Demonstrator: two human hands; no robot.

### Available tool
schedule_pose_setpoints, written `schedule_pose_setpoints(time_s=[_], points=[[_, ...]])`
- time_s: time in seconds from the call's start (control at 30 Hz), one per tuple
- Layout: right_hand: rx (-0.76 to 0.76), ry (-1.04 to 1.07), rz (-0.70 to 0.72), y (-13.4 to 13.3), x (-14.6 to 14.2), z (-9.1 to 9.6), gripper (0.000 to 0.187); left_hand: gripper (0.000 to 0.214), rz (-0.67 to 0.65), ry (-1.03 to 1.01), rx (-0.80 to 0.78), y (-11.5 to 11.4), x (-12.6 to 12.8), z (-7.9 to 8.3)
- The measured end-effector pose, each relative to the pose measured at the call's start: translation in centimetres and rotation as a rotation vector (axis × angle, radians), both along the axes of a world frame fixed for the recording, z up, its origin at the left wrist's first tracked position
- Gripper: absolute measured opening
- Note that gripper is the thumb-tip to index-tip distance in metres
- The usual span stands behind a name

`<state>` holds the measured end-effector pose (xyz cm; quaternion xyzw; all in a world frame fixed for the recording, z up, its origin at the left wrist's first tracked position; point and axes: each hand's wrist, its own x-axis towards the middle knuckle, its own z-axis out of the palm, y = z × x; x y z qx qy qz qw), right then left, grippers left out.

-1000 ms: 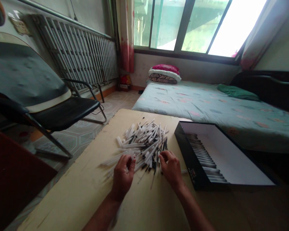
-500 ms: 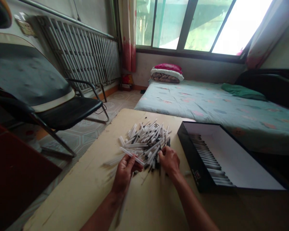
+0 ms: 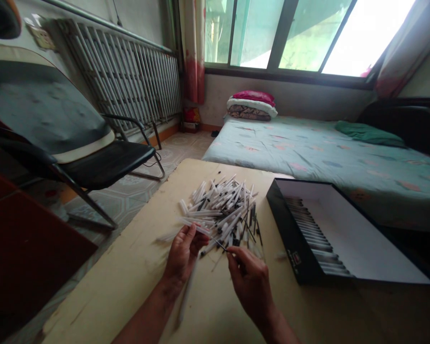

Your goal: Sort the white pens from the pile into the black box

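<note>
The shallow black box [image 3: 285,236] has a pale inside; a row of slim, greyish tubes [image 3: 317,239] lies side by side in it, along the wall with the small emblem, and the remaining floor of the box is bare. Left of the box, on the cream worktop [image 3: 129,277], is a loose heap of whitish tubes and black parts [image 3: 225,205]. Nearer the viewer than that, also left of the box, the left hand [image 3: 185,248] has thumb and fingers clamped on a whitish, translucent tube [image 3: 202,230]. The right hand [image 3: 246,265], closer to the box, pinches a thin dark rod [image 3: 220,245] between thumb and fingers. The rod slants toward the tube's end; whether it enters cannot be told.
</note>
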<state>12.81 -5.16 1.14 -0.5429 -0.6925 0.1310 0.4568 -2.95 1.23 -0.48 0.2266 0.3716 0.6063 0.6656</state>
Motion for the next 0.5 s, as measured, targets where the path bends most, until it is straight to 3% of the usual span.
schedule_pose_setpoints(time_s=[0.3, 0.4, 0.5], points=[[-0.048, -0.044, -0.026, 0.3, 0.1, -0.5, 0.016, 0.026, -0.103, 0.157, 0.1, -0.6, 0.6, 0.4], [-0.104, 0.03, -0.101, 0.3, -0.2, -0.6, 0.016, 0.022, -0.254, 0.195, 0.165, -1.0, 1.1, 0.1], [-0.17, 0.194, -0.076, 0.5, -0.3, -0.6, 0.021, 0.022, -0.443, 0.178, 0.188, -1.3, 1.5, -0.2]])
